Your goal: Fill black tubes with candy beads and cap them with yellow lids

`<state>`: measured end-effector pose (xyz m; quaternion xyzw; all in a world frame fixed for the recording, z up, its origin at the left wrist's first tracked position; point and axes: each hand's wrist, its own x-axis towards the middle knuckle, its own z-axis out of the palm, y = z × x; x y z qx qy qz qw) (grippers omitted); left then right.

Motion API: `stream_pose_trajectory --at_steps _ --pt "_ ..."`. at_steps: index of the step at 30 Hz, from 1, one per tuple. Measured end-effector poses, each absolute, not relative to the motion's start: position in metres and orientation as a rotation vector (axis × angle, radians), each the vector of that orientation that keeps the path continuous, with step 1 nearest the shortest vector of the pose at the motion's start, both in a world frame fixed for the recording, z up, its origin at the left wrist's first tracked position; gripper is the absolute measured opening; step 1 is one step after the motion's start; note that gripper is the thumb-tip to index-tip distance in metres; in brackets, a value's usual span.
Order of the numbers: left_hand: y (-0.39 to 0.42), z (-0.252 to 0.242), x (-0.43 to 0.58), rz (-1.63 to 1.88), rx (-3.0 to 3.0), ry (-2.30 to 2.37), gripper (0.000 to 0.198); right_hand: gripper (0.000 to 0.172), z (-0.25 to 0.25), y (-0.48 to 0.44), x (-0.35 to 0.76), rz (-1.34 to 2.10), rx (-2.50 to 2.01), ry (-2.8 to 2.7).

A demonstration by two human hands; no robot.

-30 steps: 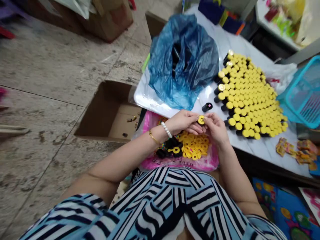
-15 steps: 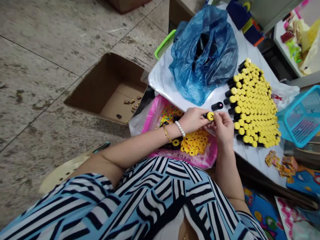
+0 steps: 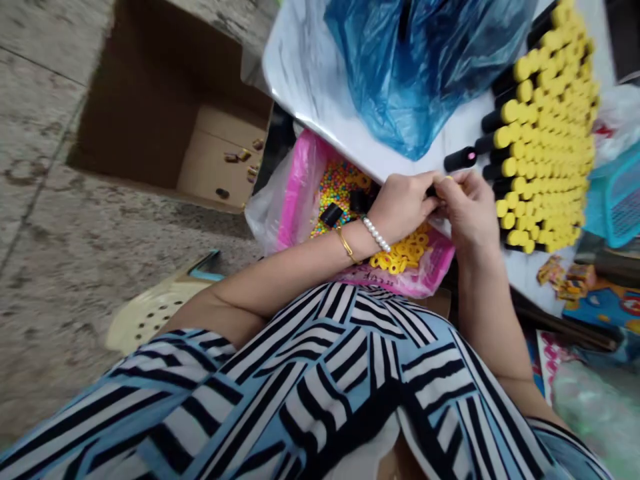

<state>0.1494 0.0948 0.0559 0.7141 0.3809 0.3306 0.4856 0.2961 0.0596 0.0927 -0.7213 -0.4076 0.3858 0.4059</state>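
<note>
My left hand (image 3: pixel 405 203) is closed around a small black tube (image 3: pixel 431 191), mostly hidden by the fingers. My right hand (image 3: pixel 470 207) pinches at the tube's top, where a sliver of its yellow cap (image 3: pixel 449 177) shows. Both hands meet over the right rim of a pink tray (image 3: pixel 290 200). Inside the tray lie colourful beads (image 3: pixel 333 183), loose black tubes (image 3: pixel 331 215) and a heap of yellow ring-shaped caps (image 3: pixel 400 257). Just beyond my fingers, a black tube with a pink top (image 3: pixel 460 159) is on the table.
Many yellow-capped black tubes (image 3: pixel 545 147) stand packed together on the white table (image 3: pixel 310 73). A blue plastic bag (image 3: pixel 410 87) lies behind my hands. At left is an open cardboard box (image 3: pixel 145 100) with a few small pieces; a blue basket (image 3: pixel 623 193) is at right.
The view has shifted closer, and tray, box and table sit higher in it. My right fingers now cover the yellow cap, which showed plainly before.
</note>
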Motion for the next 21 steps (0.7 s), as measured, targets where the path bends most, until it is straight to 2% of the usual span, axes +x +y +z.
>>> stream_pose_trajectory --at_steps 4,8,11,15,21 --pt "0.091 0.051 0.153 0.799 1.804 0.975 0.022 0.045 0.095 0.051 0.304 1.121 -1.764 -1.003" --pt "0.092 0.055 0.156 0.755 1.861 1.056 0.034 0.046 0.099 0.045 0.304 0.936 -1.788 -1.176" --pt "0.092 0.057 0.155 0.732 1.890 1.085 0.030 0.052 0.097 0.043 0.298 0.751 -1.873 -1.226" --pt "0.093 0.057 0.153 0.724 1.945 1.046 0.025 0.041 0.093 0.041 0.289 0.712 -1.943 -1.130" --pt "0.088 0.061 0.152 0.656 2.084 1.080 0.029 0.042 0.091 0.024 0.273 0.097 -2.064 -1.414"
